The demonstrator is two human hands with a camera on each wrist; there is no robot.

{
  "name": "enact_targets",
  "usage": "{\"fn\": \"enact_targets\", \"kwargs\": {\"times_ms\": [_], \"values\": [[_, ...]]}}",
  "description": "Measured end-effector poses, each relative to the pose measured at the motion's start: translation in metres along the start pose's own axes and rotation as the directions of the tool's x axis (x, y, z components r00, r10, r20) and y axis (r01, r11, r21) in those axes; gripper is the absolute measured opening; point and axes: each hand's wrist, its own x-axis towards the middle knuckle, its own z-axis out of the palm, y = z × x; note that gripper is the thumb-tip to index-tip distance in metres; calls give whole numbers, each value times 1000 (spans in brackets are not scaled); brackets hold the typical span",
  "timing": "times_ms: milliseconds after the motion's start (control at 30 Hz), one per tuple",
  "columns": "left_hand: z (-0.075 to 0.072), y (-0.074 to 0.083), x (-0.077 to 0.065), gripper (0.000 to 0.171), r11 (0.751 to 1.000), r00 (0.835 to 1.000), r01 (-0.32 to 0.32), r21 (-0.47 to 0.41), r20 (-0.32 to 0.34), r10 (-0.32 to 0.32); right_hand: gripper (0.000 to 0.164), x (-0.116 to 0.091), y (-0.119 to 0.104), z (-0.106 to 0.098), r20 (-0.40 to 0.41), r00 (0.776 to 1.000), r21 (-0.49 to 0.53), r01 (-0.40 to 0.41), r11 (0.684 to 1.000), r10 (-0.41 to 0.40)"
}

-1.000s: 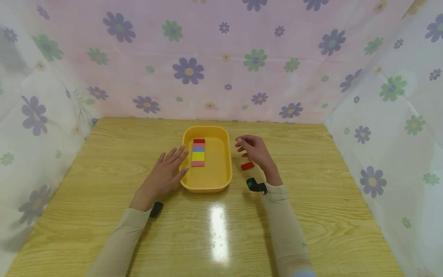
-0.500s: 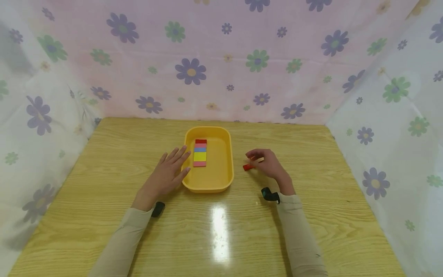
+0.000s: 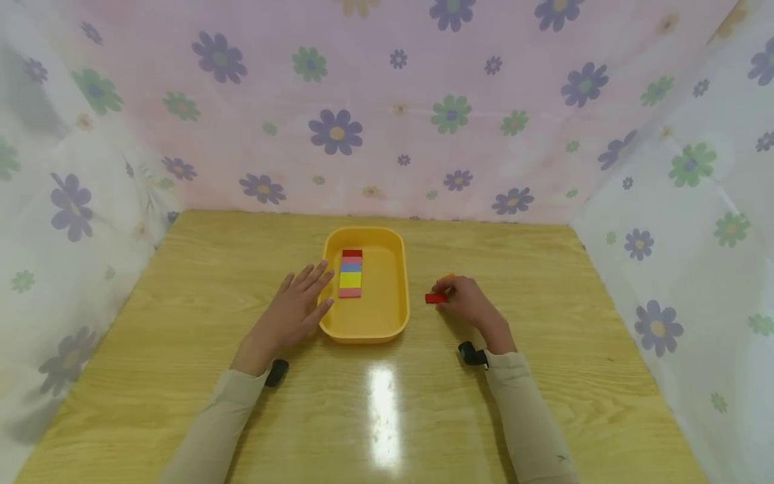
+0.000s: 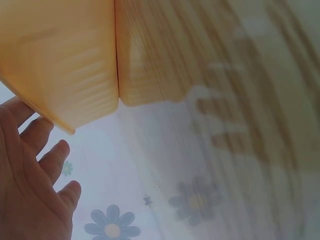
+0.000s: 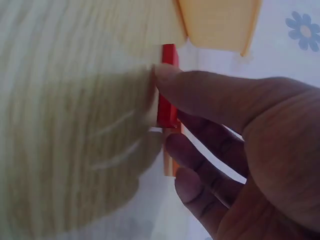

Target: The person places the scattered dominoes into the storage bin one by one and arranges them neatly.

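Note:
A yellow tray [image 3: 381,309] stands in the middle of the table. Inside it, along its left side, lies a row of flat blocks [image 3: 351,279] in red, pink, blue and yellow. My left hand [image 3: 285,319] rests on the tray's left rim with its fingers straight and spread. To the right of the tray, my right hand [image 3: 474,308] pinches a red block [image 3: 432,298] at the table surface. The right wrist view shows the thumb against one long face of it, with fingers beyond. Just behind it lies an orange block [image 5: 175,167], partly hidden by the fingers.
The wooden table [image 3: 544,403] reaches flowered curtains [image 3: 387,134] at the back and on both sides. A small black camera sits at each wrist, the right one [image 3: 470,354] close above the tabletop.
My right hand has moved right and down onto the red block, which now lies straighter between its fingers. The left hand keeps its place on the tray's rim. The head view has shifted slightly.

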Motion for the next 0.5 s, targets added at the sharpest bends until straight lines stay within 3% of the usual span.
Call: {"fn": "enact_targets", "kwargs": {"times_ms": [500], "values": [[1,0,-2,62,1000,1000,9,-6,-6,-9,24,-3,-1,1,14,999,-47,-33,998,34]]}}
